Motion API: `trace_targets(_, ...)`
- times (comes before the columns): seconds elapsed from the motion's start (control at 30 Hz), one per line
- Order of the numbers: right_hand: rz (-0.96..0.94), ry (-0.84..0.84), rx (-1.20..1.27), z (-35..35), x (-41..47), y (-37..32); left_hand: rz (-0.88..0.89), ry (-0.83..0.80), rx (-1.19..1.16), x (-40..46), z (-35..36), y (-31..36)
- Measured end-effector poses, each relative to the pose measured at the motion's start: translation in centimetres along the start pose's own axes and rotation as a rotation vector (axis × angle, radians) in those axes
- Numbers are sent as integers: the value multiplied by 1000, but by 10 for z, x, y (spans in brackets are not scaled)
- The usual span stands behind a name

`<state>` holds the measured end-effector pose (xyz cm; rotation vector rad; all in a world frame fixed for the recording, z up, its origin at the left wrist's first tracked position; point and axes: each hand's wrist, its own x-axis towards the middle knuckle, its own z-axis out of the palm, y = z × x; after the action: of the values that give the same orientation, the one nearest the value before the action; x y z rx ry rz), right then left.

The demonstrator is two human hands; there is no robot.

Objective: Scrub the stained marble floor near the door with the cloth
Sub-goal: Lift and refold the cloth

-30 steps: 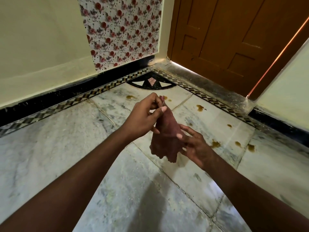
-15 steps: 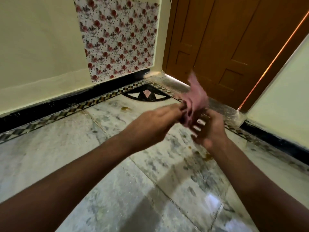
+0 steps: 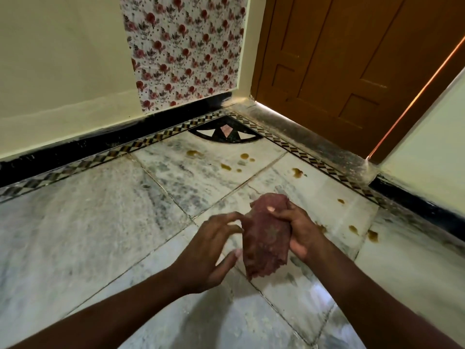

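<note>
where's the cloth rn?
Head view, lower centre: the crumpled maroon cloth is gripped in the right hand, held above the marble floor, with the open left hand just beside it.

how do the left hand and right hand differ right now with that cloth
The right hand has its grip closed on the maroon cloth, thumb pressed on top; the left hand is open, fingers spread, not gripping. The right hand sits beside the cloth's right edge, the left hand at its left edge, thumb near the fabric. Both are held above the marble floor, short of the yellow-brown stains.
</note>
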<state>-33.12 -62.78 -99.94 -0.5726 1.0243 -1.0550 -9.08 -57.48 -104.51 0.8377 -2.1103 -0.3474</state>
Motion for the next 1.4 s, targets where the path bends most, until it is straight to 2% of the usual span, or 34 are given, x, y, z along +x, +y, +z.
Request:
trace_targets(0.1,-43,-21,-16,-4,0,-1,-605,205,-329,21,2,19)
trace_targets(0.13,-62,-31,-32,-3,-1,-3,-801,200,-460,35,1,22)
trace_targets(0.2,-106,-58,-67,-2,-4,-6,-1133,89,-736,63,0,23)
trace_targets(0.27,-123,-67,-86,-2,-6,-8,-1281,-13,-945,75,4,18)
trace_targets(0.37,-146,-52,-126,-2,-11,-13,-1259,-31,-1058,77,7,12)
trace_targets(0.57,-109,-35,-101,-9,-18,-21,-1094,47,-971,75,9,4)
trace_targets(0.73,-15,-5,-79,-20,-19,-16,-945,176,-761,80,4,6)
trace_targets(0.9,4,108,-29,-15,-16,-7,-800,184,-568,80,4,1)
trace_targets(1.03,2,202,69,-13,-13,7,-769,155,-497,77,4,2)
trace_targets(1.27,-134,235,-60,-10,-10,18,-791,135,-398,65,3,-4)
trace_targets(1.4,-159,168,-128,-10,-6,18,-816,145,-358,57,0,-13)
